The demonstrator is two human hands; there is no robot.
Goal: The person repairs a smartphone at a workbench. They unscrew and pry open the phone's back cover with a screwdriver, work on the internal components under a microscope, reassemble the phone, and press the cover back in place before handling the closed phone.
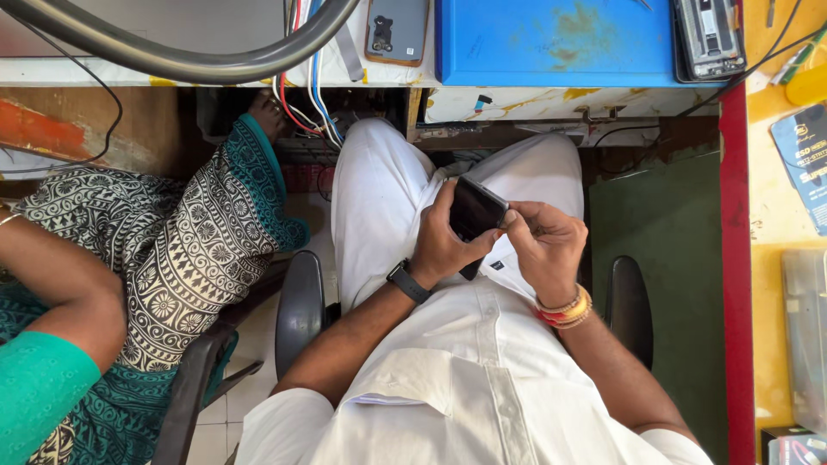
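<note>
A black smartphone sits in my lap above my white trousers, dark screen up. My left hand, with a black watch on the wrist, wraps around its left side and holds it. My right hand, with red and orange bangles on the wrist, has its fingertips pinched at the phone's right edge. Whether the right fingers hold a small part is hidden.
The workbench edge runs along the top with a blue mat, a phone lying back up, an opened phone and hanging wires. A person in patterned green clothing sits close on my left. A yellow shelf stands on the right.
</note>
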